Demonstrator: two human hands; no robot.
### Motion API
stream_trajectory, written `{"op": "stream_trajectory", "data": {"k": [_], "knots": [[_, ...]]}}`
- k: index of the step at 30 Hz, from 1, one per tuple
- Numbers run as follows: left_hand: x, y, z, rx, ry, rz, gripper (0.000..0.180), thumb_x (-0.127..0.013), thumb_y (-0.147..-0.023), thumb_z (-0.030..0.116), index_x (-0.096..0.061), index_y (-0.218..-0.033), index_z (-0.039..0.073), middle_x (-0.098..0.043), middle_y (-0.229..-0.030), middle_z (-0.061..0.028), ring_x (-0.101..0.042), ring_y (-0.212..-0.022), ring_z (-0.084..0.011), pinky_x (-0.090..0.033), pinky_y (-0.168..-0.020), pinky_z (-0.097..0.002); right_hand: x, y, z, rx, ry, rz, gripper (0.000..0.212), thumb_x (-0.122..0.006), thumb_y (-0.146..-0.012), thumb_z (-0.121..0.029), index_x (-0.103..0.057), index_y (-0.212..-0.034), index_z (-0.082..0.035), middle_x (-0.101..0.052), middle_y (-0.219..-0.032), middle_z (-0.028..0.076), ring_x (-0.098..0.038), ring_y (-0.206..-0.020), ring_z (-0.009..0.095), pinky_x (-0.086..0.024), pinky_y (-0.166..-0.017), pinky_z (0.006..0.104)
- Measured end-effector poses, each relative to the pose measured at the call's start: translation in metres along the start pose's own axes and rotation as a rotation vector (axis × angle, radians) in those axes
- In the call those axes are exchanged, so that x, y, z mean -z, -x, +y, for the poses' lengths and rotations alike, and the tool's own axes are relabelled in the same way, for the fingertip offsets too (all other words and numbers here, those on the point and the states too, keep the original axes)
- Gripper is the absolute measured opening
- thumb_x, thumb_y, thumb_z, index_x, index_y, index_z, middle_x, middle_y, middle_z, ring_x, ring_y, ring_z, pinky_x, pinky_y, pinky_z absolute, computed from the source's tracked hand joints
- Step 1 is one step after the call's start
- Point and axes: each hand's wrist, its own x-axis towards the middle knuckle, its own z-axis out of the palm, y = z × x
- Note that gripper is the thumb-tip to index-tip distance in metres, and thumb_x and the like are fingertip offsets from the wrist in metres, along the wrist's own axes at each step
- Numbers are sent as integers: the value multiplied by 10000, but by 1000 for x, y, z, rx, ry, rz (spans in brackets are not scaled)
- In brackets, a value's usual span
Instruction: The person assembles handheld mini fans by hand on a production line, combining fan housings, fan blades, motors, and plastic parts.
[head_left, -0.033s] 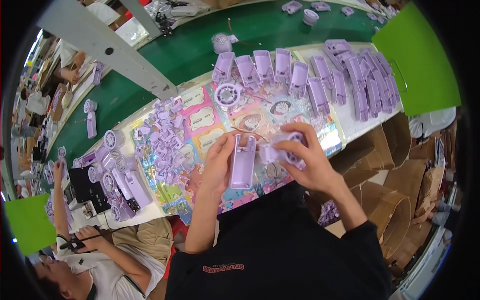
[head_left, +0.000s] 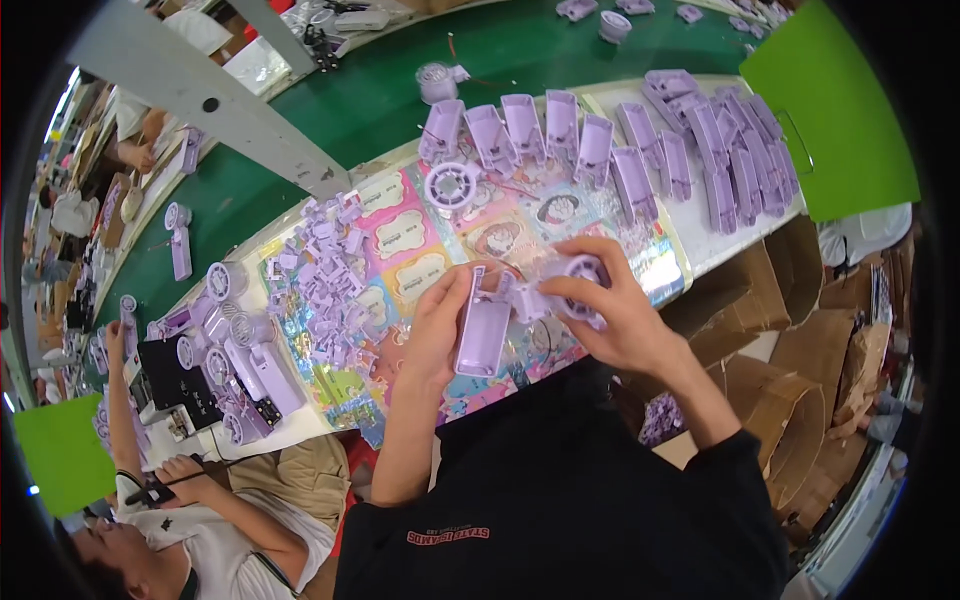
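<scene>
Down low, a long purple shell [head_left: 483, 333] is gripped in the left hand [head_left: 437, 330], with the fingers curled along its side. Just beside it, a round purple fan head [head_left: 578, 283] is pinched by the right hand [head_left: 612, 305]. Both parts are held close together above the desk [head_left: 690, 245], over a bright picture sheet [head_left: 415, 270]. To the left, a heap of small purple bits [head_left: 325, 270] is piled. Farther back, a row of purple shells [head_left: 560, 130] is lined up. At the lower left, a dark tool [head_left: 150, 492] is held by another person's hand [head_left: 185, 472].
</scene>
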Motion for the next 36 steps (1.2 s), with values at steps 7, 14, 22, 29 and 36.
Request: {"op": "stream_trajectory", "data": {"k": [7,14,22,29,36], "knots": [[6,0,-6,230,-189,27,440,-521,-1066,390,-697,-1133,-8,-724,-955,-45,-662,-796,-96,-533,-699,-250,17,-18,-3,88,68,-156,525,-661,-704,96,-714,-1164,-152,-472,-1326,176,-511,-1213,383,-475,-975,414],[8,-2,-4,298,-333,-143,371,-543,-1064,339,-716,-1082,12,-716,-908,-5,-630,-756,-48,-503,-666,-227,21,-22,-7,125,96,-340,515,-638,-713,96,-699,-1167,-140,-499,-1327,197,-561,-1165,388,-516,-921,413],[6,1,18,311,-391,-93,376,-544,-1060,272,-640,-1277,-19,-684,-1140,-54,-625,-990,-106,-515,-849,-272,14,-24,-15,279,300,-276,449,-680,-709,35,-689,-1129,-123,-531,-1291,185,-576,-1182,359,-539,-911,417],[-7,9,37,28,-737,-447,509,-749,-862,97,-580,-1321,-42,-659,-1100,-70,-618,-974,-138,-504,-863,-285,12,-26,-9,418,508,-218,413,-679,-751,-71,-657,-1149,-179,-561,-1263,144,-584,-1183,320,-553,-901,408],[-18,6,16,-252,-1009,-217,303,-731,-906,115,-637,-1165,-9,-664,-858,-98,-580,-750,-130,-486,-674,-318,13,-30,-6,504,575,-151,407,-679,-748,-100,-660,-1139,-209,-563,-1241,130,-579,-1185,313,-552,-914,392]]}}
